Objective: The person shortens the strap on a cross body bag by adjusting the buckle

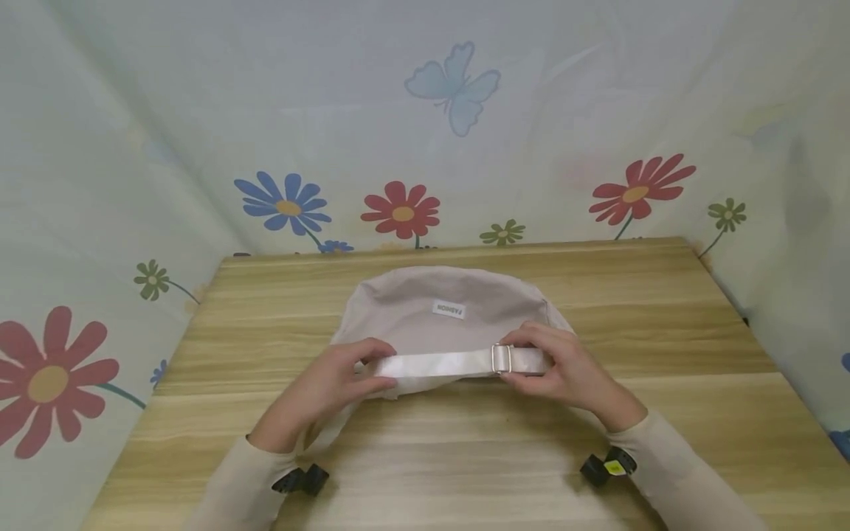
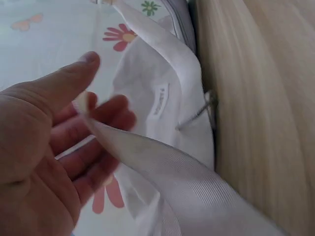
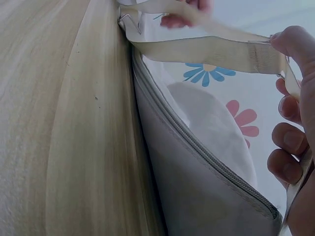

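Observation:
A pale beige fabric bag (image 1: pixel 405 324) with a small "FASHION" label (image 1: pixel 448 309) lies on the wooden table. Its light webbing strap (image 1: pixel 438 364) is held up across the near side, between both hands. My right hand (image 1: pixel 561 361) pinches the strap beside a metal slider buckle (image 1: pixel 493 360), thumb below and fingers above in the head view. At the strap's left end is my left hand (image 1: pixel 332 380). In the left wrist view its thumb (image 2: pixel 74 78) stands apart from the strap, which runs against the loosely bent fingers. A zipper (image 3: pixel 197 147) edges the bag.
The wooden table (image 1: pixel 425 472) extends around the bag on all sides. Behind and beside it hangs a white cloth (image 1: pixel 332 88) printed with flowers and a butterfly. A small black device (image 1: pixel 302 479) is strapped at each wrist.

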`<state>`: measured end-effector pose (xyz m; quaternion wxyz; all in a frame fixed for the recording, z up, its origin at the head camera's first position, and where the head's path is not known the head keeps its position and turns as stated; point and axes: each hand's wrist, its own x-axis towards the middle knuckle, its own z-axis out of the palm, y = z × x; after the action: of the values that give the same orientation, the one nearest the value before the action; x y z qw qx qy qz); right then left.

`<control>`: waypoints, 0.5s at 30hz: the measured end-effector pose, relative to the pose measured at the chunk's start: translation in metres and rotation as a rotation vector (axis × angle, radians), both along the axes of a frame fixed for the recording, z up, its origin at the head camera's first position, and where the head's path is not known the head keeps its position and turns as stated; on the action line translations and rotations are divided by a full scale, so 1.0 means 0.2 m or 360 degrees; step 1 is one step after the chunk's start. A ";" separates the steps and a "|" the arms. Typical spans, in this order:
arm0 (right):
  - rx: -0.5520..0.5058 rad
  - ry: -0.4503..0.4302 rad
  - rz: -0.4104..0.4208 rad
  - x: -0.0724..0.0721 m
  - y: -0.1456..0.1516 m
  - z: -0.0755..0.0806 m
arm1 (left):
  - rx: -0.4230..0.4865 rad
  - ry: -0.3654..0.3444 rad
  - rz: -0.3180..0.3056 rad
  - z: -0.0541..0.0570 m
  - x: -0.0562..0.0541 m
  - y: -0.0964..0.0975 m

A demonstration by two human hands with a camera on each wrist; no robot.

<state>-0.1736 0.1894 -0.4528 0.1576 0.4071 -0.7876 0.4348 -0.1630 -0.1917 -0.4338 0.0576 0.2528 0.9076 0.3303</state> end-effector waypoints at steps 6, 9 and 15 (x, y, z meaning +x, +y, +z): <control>-0.0002 0.0040 -0.0003 0.00 0.02 0.01 | 0.0055 0.0087 -0.0221 0.00 -0.04 0.26; 0.0006 0.0036 -0.0001 0.00 0.02 0.01 | 0.0119 0.0188 -0.0336 -0.01 -0.05 0.42; 0.0015 0.0033 0.0039 0.00 0.01 0.01 | 0.0262 0.0279 -0.0405 -0.04 -0.05 0.60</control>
<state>-0.1728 0.1917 -0.4507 0.1587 0.4220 -0.7829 0.4287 -0.1735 -0.0717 -0.4418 -0.0014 0.3975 0.8396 0.3702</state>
